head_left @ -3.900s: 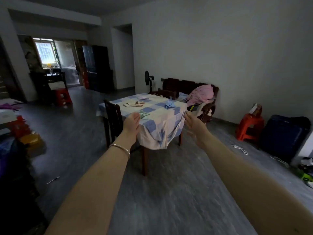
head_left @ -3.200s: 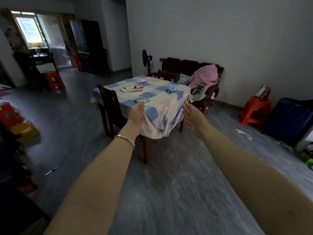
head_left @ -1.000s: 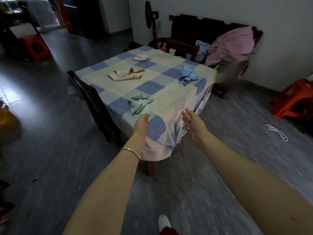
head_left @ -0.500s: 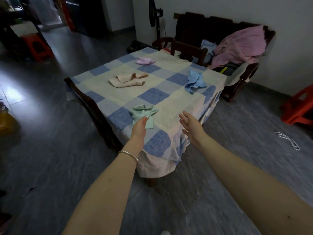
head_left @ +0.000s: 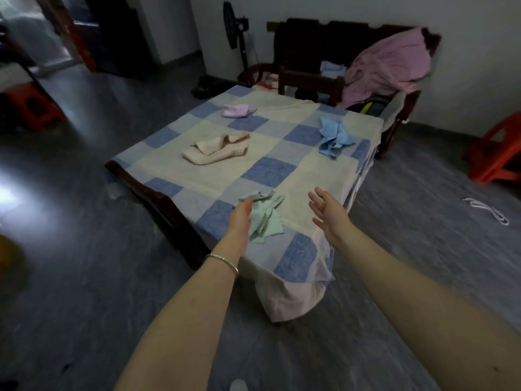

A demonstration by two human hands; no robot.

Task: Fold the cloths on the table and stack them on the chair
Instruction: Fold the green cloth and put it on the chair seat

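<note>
Several crumpled cloths lie on the table [head_left: 296, 176] with its blue and cream checked cover: a mint green cloth [head_left: 265, 217] near the front corner, a beige cloth [head_left: 217, 149] in the middle, a light blue cloth [head_left: 334, 136] at the right, a pink cloth [head_left: 238, 110] at the far side. My left hand [head_left: 239, 218] reaches over the green cloth's left edge, fingers apart, holding nothing. My right hand [head_left: 327, 211] hovers open to the right of that cloth. A dark wooden chair [head_left: 158, 198] is pushed in at the table's left side.
A second wooden chair [head_left: 307, 80] stands at the table's far side. Behind it is a dark bench [head_left: 338, 38] with a pink garment [head_left: 392, 63]. A fan [head_left: 234, 29] stands by the wall. Red stools [head_left: 496, 153] sit right and far left. A white cord [head_left: 487, 210] lies on the floor.
I have walked from across the room up to the table's front corner. Both outstretched hands have come over the tabletop, the left one reaching the green cloth.
</note>
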